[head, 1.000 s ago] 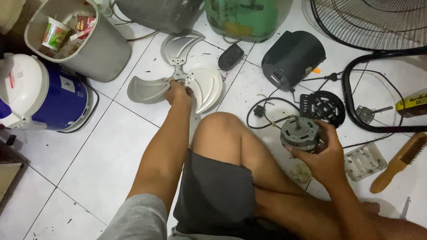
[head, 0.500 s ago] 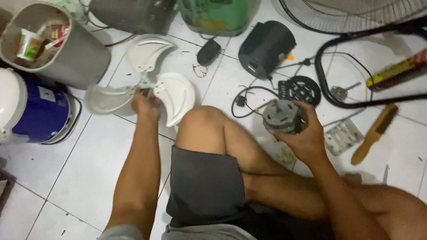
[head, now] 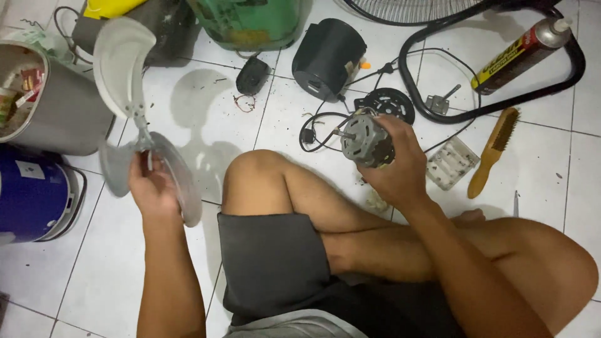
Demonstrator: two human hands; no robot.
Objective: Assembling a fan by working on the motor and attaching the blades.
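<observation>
I sit cross-legged on a white tiled floor. My left hand [head: 150, 188] grips the hub of a grey three-bladed fan propeller [head: 122, 69] and holds it upright, lifted off the floor. My right hand [head: 397, 166] holds a grey fan motor [head: 365, 141] above my knee, its shaft pointing left. A black cable [head: 316, 128] trails from the motor to the floor.
A black motor cover [head: 325, 50], a round black vented plate [head: 389, 103], a spray can [head: 516, 53], a wooden wire brush [head: 493, 150] and a clear plastic tray [head: 452, 163] lie ahead and right. A grey bin [head: 56, 112] and a blue-white appliance [head: 31, 194] stand left. A green container [head: 250, 22] is at the top.
My left hand has picked the fan propeller up off the floor and raised it upright. My right hand has kept the motor and lifted it slightly.
</observation>
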